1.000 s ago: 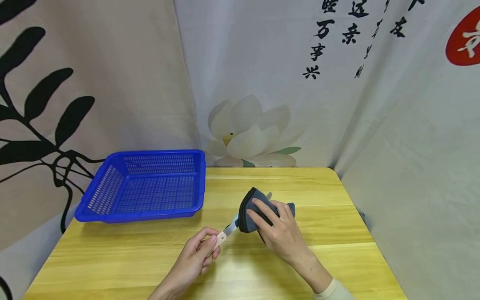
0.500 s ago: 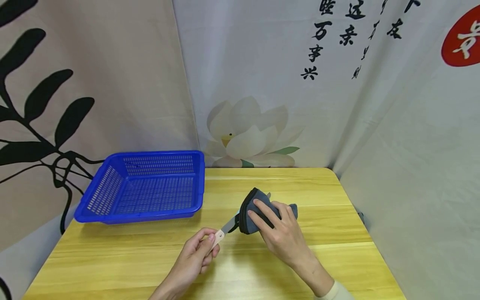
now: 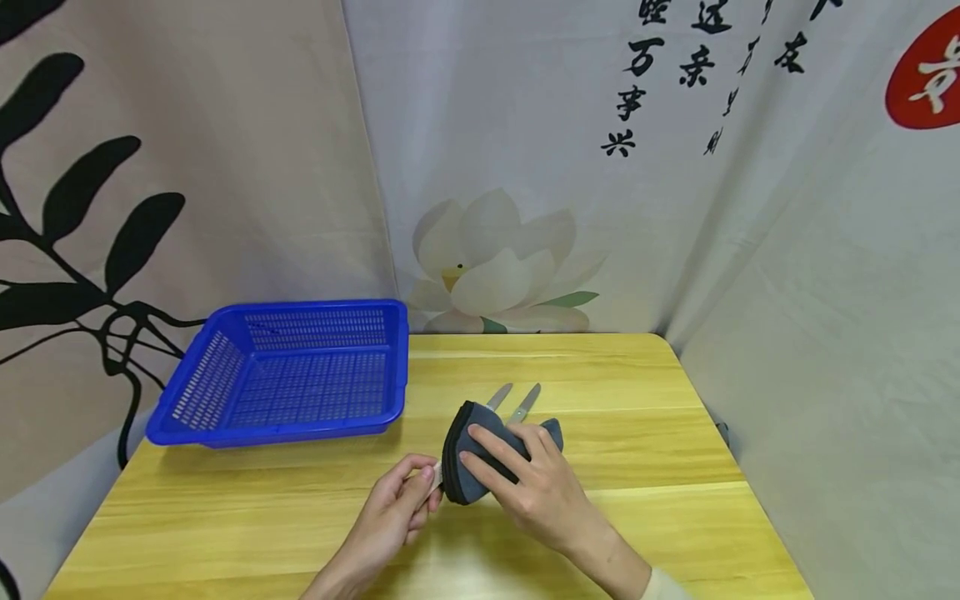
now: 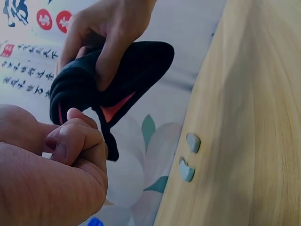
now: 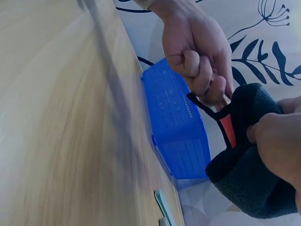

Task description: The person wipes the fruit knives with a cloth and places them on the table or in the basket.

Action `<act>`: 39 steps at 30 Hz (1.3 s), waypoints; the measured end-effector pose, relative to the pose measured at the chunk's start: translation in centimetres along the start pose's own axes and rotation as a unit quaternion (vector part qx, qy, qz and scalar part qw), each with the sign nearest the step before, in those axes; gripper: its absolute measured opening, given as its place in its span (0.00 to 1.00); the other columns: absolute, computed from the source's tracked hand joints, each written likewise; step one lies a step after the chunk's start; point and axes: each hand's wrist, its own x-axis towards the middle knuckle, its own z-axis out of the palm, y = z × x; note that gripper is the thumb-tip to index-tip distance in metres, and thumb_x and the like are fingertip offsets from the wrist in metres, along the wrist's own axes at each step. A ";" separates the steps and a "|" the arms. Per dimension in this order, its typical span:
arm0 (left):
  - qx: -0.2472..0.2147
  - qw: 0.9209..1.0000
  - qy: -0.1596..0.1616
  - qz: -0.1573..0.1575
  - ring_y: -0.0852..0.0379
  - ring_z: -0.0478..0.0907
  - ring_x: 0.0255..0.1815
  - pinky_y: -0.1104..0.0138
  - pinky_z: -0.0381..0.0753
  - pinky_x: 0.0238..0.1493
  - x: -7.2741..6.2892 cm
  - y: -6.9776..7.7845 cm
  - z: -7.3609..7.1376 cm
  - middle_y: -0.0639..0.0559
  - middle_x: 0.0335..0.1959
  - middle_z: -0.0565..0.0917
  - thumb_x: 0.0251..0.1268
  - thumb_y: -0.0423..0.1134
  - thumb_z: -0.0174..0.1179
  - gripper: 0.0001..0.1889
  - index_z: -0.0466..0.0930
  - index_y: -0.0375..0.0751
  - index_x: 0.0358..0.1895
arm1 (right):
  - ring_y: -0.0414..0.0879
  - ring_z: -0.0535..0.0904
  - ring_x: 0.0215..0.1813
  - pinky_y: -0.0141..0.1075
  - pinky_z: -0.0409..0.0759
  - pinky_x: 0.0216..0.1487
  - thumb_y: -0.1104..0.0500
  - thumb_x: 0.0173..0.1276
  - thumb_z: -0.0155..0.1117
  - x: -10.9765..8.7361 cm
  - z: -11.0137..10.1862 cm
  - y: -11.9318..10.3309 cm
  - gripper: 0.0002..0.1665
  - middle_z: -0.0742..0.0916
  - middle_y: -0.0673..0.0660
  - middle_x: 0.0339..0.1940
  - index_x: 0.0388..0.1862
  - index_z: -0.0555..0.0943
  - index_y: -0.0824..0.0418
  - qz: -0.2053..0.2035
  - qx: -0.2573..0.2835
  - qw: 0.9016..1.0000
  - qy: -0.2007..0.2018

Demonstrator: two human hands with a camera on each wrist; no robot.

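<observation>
My left hand (image 3: 397, 508) pinches a knife by its pale handle (image 3: 435, 479), and the blade is hidden in a soft slate-blue fabric piece (image 3: 468, 458). This fabric has a thick black edge and some red (image 5: 227, 129) inside. My right hand (image 3: 540, 483) grips it from above, with the fingers spread over its side. In the left wrist view the left fingers curl close together in front of the black edge. Behind the fabric, two more knives, a left one (image 3: 501, 395) and a right one (image 3: 527, 405), lie on the table, partly covered by the fabric.
A blue plastic basket (image 3: 281, 436) stands at the back left of the wooden table (image 3: 637, 517). Behind the table hangs a pale curtain (image 3: 517, 108) with printed leaves, a lotus and writing.
My right hand has moved the fabric left and toward me, over the blade as far as the handle. Two knives behind it show more. The left hand has hardly moved.
</observation>
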 end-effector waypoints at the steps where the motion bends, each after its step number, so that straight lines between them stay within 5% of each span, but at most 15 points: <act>1: 0.001 1.000 -0.002 -0.003 0.68 0.60 0.21 0.76 0.62 0.23 0.0 0.0 0.0 0.52 0.37 0.79 0.98 0.46 0.44 0.20 0.71 0.30 0.69 | 0.59 0.85 0.56 0.49 0.85 0.59 0.65 0.69 0.76 0.0 0.1 -0.1 0.30 0.88 0.56 0.76 0.70 0.88 0.50 -0.001 0.001 1.000 -0.002; 4: 0.006 1.000 -0.009 -0.012 0.67 0.61 0.21 0.75 0.63 0.23 0.1 0.0 0.1 0.51 0.38 0.80 0.98 0.45 0.45 0.20 0.71 0.31 0.70 | 0.59 0.86 0.56 0.48 0.85 0.59 0.67 0.56 0.85 0.0 0.2 -0.5 0.39 0.89 0.55 0.75 0.69 0.89 0.49 0.001 0.000 1.000 -0.017; 7: 0.008 1.000 -0.016 -0.023 0.67 0.61 0.22 0.74 0.63 0.23 0.1 0.0 0.1 0.52 0.38 0.80 0.98 0.46 0.45 0.20 0.71 0.31 0.70 | 0.59 0.86 0.57 0.48 0.86 0.59 0.66 0.54 0.88 -0.1 0.4 -0.8 0.40 0.89 0.54 0.74 0.67 0.90 0.47 0.009 -0.005 0.999 -0.035; 13: 0.006 0.999 -0.022 -0.027 0.66 0.61 0.22 0.74 0.64 0.24 0.0 -0.1 0.0 0.52 0.38 0.80 0.98 0.46 0.45 0.20 0.71 0.32 0.69 | 0.59 0.86 0.58 0.49 0.86 0.61 0.66 0.59 0.85 -0.2 0.6 -0.9 0.36 0.89 0.54 0.74 0.67 0.89 0.47 0.025 -0.004 0.998 -0.052; 20: 0.000 1.000 -0.025 -0.008 0.68 0.60 0.21 0.75 0.62 0.23 0.2 -0.1 0.0 0.55 0.36 0.79 0.97 0.48 0.47 0.21 0.72 0.31 0.67 | 0.59 0.87 0.58 0.49 0.85 0.61 0.63 0.74 0.69 -0.4 1.0 -0.6 0.26 0.88 0.54 0.75 0.68 0.89 0.48 0.038 0.002 0.998 -0.048; 29: 0.000 1.000 -0.027 -0.001 0.68 0.59 0.21 0.75 0.60 0.22 0.2 -0.3 -0.1 0.55 0.36 0.78 0.97 0.49 0.46 0.22 0.71 0.29 0.68 | 0.60 0.86 0.60 0.50 0.85 0.63 0.62 0.63 0.85 -0.8 1.1 -0.1 0.35 0.87 0.55 0.76 0.69 0.88 0.46 0.058 -0.006 0.996 -0.067; 39: 0.000 1.000 -0.023 -0.008 0.69 0.60 0.22 0.77 0.62 0.22 0.4 -0.3 -0.2 0.55 0.35 0.78 0.97 0.48 0.46 0.22 0.72 0.29 0.68 | 0.62 0.87 0.61 0.53 0.85 0.66 0.58 0.73 0.76 -0.9 1.0 0.7 0.29 0.86 0.56 0.78 0.72 0.87 0.47 0.057 -0.006 0.997 -0.061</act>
